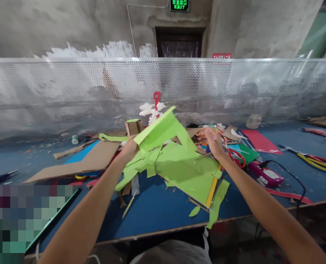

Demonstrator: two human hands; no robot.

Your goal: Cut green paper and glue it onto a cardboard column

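Glowing above, a sign point(179, 4) reads "EXIT"; left fingers point(133, 141) grip green paper point(160, 130).

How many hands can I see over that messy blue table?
2: the left hand holds a green piece; the right hand is left of the red sheet. Pixelated patches may hide others.

The left hand point(129, 148) holds green paper point(160, 130) above a blue table point(154, 214).
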